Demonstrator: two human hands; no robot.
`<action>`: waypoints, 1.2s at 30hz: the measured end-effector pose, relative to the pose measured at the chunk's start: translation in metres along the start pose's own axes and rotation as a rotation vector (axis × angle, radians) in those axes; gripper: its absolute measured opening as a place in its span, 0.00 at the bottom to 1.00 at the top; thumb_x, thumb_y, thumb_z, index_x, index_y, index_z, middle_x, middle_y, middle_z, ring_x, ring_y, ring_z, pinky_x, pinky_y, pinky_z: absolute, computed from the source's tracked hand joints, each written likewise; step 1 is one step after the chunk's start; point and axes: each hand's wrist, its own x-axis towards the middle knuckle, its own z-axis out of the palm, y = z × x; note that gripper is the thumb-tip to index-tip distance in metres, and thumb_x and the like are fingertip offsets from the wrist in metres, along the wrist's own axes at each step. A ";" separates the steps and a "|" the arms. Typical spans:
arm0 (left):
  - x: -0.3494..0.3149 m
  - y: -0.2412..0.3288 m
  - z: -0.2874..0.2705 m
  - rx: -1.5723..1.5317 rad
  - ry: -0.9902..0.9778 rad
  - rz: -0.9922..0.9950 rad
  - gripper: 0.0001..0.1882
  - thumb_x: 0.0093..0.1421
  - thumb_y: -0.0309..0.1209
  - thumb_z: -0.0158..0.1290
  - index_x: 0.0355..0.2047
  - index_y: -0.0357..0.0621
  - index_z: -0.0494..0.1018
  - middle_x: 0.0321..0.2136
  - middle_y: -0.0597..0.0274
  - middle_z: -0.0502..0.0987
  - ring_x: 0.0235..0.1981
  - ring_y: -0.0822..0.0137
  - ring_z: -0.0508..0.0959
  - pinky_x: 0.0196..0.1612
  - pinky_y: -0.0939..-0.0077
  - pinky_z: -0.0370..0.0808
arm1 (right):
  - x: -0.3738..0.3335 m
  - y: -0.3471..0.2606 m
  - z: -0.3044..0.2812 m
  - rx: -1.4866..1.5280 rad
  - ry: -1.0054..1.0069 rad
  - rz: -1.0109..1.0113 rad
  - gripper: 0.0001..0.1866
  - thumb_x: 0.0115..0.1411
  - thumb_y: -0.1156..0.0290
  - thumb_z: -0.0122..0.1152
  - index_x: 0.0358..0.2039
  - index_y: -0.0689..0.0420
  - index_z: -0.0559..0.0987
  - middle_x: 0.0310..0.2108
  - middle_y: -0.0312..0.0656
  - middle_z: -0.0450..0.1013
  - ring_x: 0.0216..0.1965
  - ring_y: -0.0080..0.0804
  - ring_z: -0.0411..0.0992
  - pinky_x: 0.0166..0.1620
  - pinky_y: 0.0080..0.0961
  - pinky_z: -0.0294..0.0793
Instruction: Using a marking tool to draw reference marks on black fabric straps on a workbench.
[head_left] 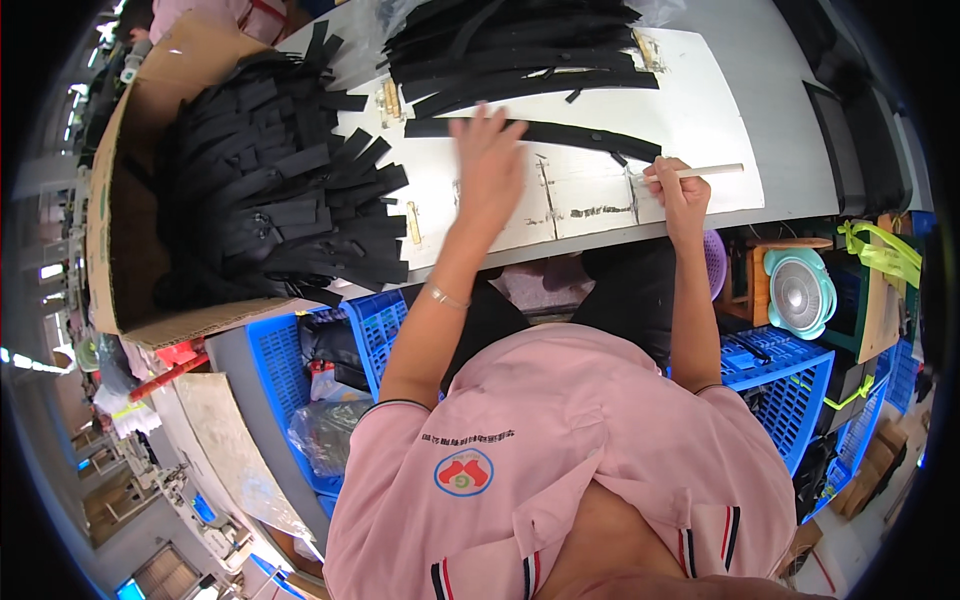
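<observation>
A single black fabric strip lies across a white board in front of me. My left hand, slightly blurred, is over the strip's left part with its fingers stretched out and apart. At the strip's right end my right hand is closed around a slim white pen. Its tip side is hidden by my fingers. Dark ruled lines and a smudged black mark show on the board below the strip. Farther back, several similar black strips lie side by side on the board.
A cardboard box packed with black strips stands on the grey table at left. Blue plastic crates flank me below the table. A turquoise fan stands at right, beside a purple basket.
</observation>
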 end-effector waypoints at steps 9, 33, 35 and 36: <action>-0.055 -0.082 -0.128 0.671 0.123 -0.215 0.12 0.53 0.23 0.60 0.40 0.45 0.82 0.54 0.55 0.77 0.68 0.46 0.64 0.71 0.33 0.43 | 0.004 -0.019 0.017 -0.163 -0.055 -0.113 0.18 0.71 0.67 0.58 0.59 0.57 0.79 0.36 0.39 0.83 0.29 0.16 0.71 0.36 0.16 0.72; -0.058 0.091 0.011 -0.098 -0.229 -0.025 0.32 0.63 0.35 0.59 0.66 0.39 0.67 0.70 0.45 0.60 0.74 0.43 0.52 0.73 0.40 0.40 | -0.068 -0.008 0.023 -0.855 -0.044 -0.690 0.25 0.57 0.69 0.69 0.56 0.55 0.75 0.52 0.41 0.78 0.51 0.40 0.73 0.57 0.41 0.68; -0.073 0.089 0.000 -0.057 -0.239 -0.056 0.33 0.63 0.36 0.59 0.67 0.40 0.66 0.71 0.46 0.59 0.75 0.43 0.51 0.73 0.38 0.37 | -0.064 -0.006 0.014 -0.922 -0.001 -0.687 0.25 0.57 0.69 0.69 0.56 0.56 0.75 0.52 0.41 0.78 0.51 0.40 0.73 0.58 0.42 0.68; -0.080 0.087 -0.006 -0.014 -0.248 -0.088 0.34 0.63 0.36 0.59 0.68 0.41 0.64 0.72 0.47 0.58 0.75 0.43 0.50 0.72 0.37 0.35 | -0.062 -0.005 0.010 -0.987 0.041 -0.686 0.25 0.57 0.69 0.69 0.56 0.56 0.75 0.51 0.41 0.78 0.51 0.39 0.73 0.58 0.42 0.67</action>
